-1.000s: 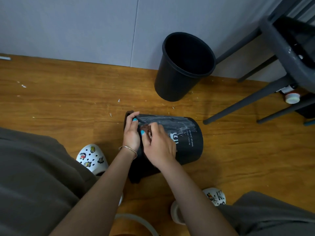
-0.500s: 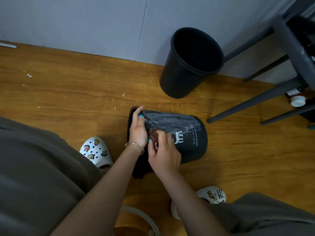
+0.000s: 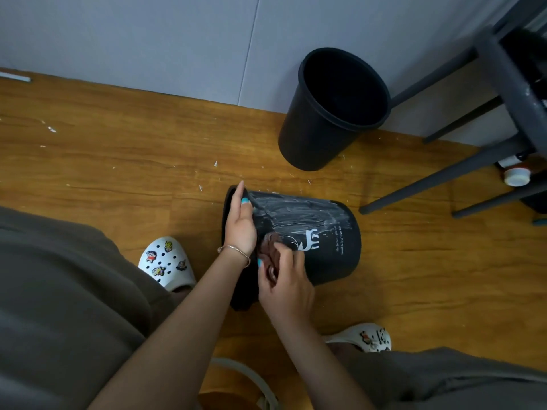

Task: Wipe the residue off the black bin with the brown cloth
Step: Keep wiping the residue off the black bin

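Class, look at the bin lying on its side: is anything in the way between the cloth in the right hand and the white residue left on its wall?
Nothing visible. The right hand presses the brown cloth on the black bin; the white residue lies uncovered beyond it. The left hand holds the rim, off to the side.

A second, upright black bucket (image 3: 331, 113) stood by the grey wall (image 3: 148, 39); dark chair legs (image 3: 444, 176) at right; white debris flecks (image 3: 215, 164) littered the wooden floor (image 3: 103, 161).
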The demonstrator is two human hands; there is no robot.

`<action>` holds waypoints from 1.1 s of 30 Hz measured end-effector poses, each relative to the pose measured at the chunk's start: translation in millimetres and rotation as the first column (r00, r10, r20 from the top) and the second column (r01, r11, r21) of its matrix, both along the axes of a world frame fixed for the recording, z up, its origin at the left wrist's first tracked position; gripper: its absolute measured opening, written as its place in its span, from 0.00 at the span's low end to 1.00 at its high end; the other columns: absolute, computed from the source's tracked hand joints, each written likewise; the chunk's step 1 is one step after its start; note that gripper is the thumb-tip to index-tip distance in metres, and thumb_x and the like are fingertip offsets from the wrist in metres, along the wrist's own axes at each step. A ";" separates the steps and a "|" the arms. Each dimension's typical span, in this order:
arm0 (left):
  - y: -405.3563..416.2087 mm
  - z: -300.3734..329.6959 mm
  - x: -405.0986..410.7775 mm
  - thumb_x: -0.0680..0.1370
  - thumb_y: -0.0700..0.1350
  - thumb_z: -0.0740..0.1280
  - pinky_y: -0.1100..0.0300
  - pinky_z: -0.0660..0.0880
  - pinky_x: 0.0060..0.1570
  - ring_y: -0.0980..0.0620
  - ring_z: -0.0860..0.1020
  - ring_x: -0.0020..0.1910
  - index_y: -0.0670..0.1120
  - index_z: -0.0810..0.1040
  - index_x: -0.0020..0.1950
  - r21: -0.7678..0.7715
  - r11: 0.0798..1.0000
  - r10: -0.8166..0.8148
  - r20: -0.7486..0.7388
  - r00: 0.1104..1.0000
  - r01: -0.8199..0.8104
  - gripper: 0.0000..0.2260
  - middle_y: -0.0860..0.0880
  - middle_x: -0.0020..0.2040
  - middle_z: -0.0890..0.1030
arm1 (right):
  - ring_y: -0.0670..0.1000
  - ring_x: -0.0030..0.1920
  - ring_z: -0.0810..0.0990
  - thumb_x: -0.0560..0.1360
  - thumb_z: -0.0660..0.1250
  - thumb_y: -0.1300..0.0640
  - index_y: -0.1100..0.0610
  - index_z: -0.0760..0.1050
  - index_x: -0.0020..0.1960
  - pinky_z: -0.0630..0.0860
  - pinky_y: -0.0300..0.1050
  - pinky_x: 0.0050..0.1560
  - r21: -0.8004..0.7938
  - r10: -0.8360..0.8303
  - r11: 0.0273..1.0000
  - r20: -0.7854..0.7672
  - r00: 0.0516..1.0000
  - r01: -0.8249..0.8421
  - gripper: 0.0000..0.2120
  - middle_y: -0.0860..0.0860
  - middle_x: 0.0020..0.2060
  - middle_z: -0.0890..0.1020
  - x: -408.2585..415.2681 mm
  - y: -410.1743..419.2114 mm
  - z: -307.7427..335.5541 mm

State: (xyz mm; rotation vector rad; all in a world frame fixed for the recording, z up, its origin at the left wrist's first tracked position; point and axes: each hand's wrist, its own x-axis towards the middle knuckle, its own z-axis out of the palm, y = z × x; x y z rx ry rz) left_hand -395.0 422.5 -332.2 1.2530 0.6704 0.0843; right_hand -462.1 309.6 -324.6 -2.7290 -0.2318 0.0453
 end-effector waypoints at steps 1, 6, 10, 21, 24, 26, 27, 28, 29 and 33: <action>0.4 0.9 1.8 0.83 0.42 0.52 0.78 0.69 0.42 0.69 0.74 0.39 0.57 0.65 0.73 0.015 1.000 0.003 -0.016 1.000 -0.003 0.20 0.61 0.55 0.75 | 0.50 0.43 0.78 0.74 0.56 0.39 0.46 0.64 0.60 0.78 0.45 0.32 -0.002 0.010 1.000 0.012 1.000 -0.010 0.18 0.50 0.51 0.73 0.5 -1.4 -0.2; -4.9 2.1 -7.6 0.83 0.43 0.51 0.70 0.71 0.39 0.62 0.73 0.36 0.58 0.64 0.73 0.076 0.996 -0.038 -0.016 0.999 0.039 0.19 0.61 0.42 0.73 | 0.54 0.44 0.79 0.78 0.59 0.42 0.47 0.66 0.59 0.78 0.50 0.40 -0.116 0.038 0.993 0.028 0.999 -0.035 0.14 0.51 0.51 0.74 60.0 18.4 13.5; -2.4 4.1 -9.5 0.83 0.43 0.51 0.75 0.65 0.53 0.70 0.70 0.56 0.55 0.61 0.75 0.044 0.997 -0.059 0.013 0.998 0.058 0.20 0.58 0.66 0.71 | 0.54 0.47 0.79 0.79 0.58 0.42 0.48 0.66 0.61 0.74 0.46 0.40 -0.173 0.068 0.981 -0.083 0.994 -0.082 0.14 0.51 0.52 0.74 98.2 34.9 23.6; -1.7 -0.9 -1.9 0.83 0.41 0.51 0.72 0.63 0.58 0.61 0.61 0.69 0.56 0.56 0.77 -0.123 0.992 0.012 0.095 0.995 -0.001 0.23 0.55 0.75 0.59 | 0.51 0.52 0.76 0.77 0.66 0.48 0.41 0.67 0.63 0.77 0.48 0.46 0.023 0.199 0.980 -0.194 0.961 -0.199 0.16 0.45 0.53 0.72 55.0 -7.5 29.1; -5.2 -6.4 -8.5 0.83 0.42 0.52 0.61 0.61 0.70 0.57 0.60 0.72 0.58 0.57 0.76 -0.127 0.992 0.018 0.096 0.995 -0.006 0.22 0.52 0.76 0.59 | 0.51 0.53 0.76 0.77 0.65 0.49 0.39 0.69 0.61 0.77 0.50 0.48 -0.024 0.202 0.976 -0.267 0.942 -0.216 0.14 0.45 0.54 0.72 89.2 11.0 37.8; -4.7 -7.0 -10.7 0.82 0.44 0.52 0.52 0.59 0.73 0.54 0.62 0.73 0.60 0.58 0.75 -0.138 0.990 0.015 0.089 0.996 -0.003 0.22 0.52 0.76 0.61 | 0.52 0.53 0.76 0.77 0.65 0.49 0.39 0.72 0.58 0.76 0.50 0.49 -0.004 0.197 0.978 -0.307 0.931 -0.208 0.11 0.46 0.53 0.73 101.6 19.0 43.0; -4.1 -6.8 -10.4 0.83 0.43 0.52 0.52 0.59 0.73 0.54 0.61 0.73 0.59 0.59 0.75 -0.128 0.992 0.017 0.080 0.997 -0.007 0.21 0.52 0.76 0.61 | 0.51 0.53 0.76 0.77 0.65 0.48 0.38 0.72 0.58 0.76 0.51 0.50 0.011 0.191 0.980 -0.322 0.927 -0.198 0.11 0.45 0.53 0.73 100.4 18.1 44.0; -3.2 -6.3 -9.3 0.83 0.43 0.52 0.53 0.58 0.74 0.54 0.60 0.74 0.57 0.59 0.75 -0.116 0.993 0.023 0.076 0.997 -0.014 0.21 0.53 0.76 0.60 | 0.51 0.53 0.76 0.77 0.65 0.48 0.38 0.71 0.58 0.77 0.52 0.51 0.026 0.184 0.982 -0.331 0.925 -0.187 0.11 0.45 0.53 0.73 94.4 14.2 44.1; -2.3 -4.8 -7.9 0.83 0.42 0.51 0.54 0.57 0.74 0.55 0.59 0.74 0.56 0.59 0.75 -0.108 0.994 0.029 0.080 0.996 -0.020 0.21 0.53 0.76 0.60 | 0.50 0.54 0.75 0.77 0.66 0.48 0.37 0.71 0.59 0.77 0.51 0.52 0.043 0.181 0.983 -0.335 0.924 -0.177 0.13 0.45 0.54 0.72 83.5 7.7 43.1; -1.8 -6.4 -3.1 0.83 0.44 0.51 0.54 0.56 0.73 0.57 0.58 0.73 0.58 0.58 0.76 -0.114 0.993 0.026 0.078 0.997 -0.017 0.21 0.54 0.76 0.59 | 0.51 0.53 0.76 0.76 0.68 0.49 0.38 0.70 0.60 0.78 0.50 0.50 0.068 0.190 0.982 -0.310 0.932 -0.178 0.15 0.44 0.52 0.70 35.0 -15.3 37.4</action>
